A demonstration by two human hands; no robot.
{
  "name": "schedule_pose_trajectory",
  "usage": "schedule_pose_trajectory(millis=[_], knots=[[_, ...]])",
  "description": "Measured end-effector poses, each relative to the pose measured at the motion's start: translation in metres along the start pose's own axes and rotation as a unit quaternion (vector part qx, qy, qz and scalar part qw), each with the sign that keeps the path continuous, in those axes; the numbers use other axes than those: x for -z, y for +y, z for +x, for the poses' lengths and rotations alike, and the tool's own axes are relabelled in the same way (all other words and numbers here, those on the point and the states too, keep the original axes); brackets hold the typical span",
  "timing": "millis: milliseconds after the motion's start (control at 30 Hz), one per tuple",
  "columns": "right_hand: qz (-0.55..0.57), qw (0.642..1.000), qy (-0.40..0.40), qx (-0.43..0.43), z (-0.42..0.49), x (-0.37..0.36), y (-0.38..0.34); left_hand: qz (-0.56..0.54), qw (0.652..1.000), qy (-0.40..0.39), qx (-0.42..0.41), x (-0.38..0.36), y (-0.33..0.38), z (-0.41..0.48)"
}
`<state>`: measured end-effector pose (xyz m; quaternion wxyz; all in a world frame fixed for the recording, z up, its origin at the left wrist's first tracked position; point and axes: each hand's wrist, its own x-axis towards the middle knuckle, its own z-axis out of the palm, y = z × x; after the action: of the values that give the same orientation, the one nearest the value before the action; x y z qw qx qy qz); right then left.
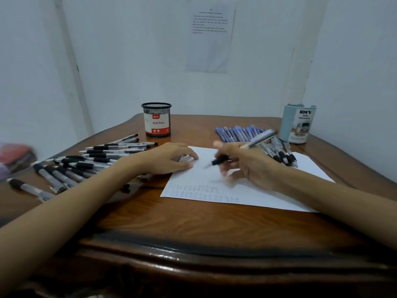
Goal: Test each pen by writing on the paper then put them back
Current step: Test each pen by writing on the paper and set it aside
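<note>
A white sheet of paper [247,190] lies on the wooden table, with small rows of marks near its front left corner. My right hand [247,166] grips a black-grip pen [257,138], its tip just above the paper's middle; the hand is blurred. My left hand [169,158] rests on the paper's upper left corner with fingers bent. Several black pens [92,160] lie spread to the left. Several blue pens [238,132] lie in a row at the back right, and a few black pens [281,153] lie beside them.
A black mesh cup labelled Ball Pens [156,120] stands at the back centre. A light blue desk organizer [297,123] stands at the back right. White walls close in behind and on both sides. A reddish object [15,155] lies off the table's left.
</note>
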<state>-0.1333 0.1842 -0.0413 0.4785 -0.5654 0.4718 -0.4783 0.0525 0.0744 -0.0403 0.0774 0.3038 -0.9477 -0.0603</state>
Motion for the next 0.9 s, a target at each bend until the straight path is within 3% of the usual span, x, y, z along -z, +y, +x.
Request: schedule_pose_trajectory(millis=[100,200,900], knots=[[-0.087,0.994,0.049,0.049,-0.0011,-0.0046,0.0059,0.002,1.0,-0.002,-0.001,-0.0003,-0.0003,0.0008],[-0.129,0.988,0.044,0.073,-0.002,-0.0078,0.0049,0.0,1.0,-0.009,0.004,-0.0014,-0.0005,0.0025],[-0.143,0.985,0.039,0.087,-0.0006,-0.0053,0.0095,-0.001,1.0,-0.017,0.01,-0.0001,0.0006,0.0009]])
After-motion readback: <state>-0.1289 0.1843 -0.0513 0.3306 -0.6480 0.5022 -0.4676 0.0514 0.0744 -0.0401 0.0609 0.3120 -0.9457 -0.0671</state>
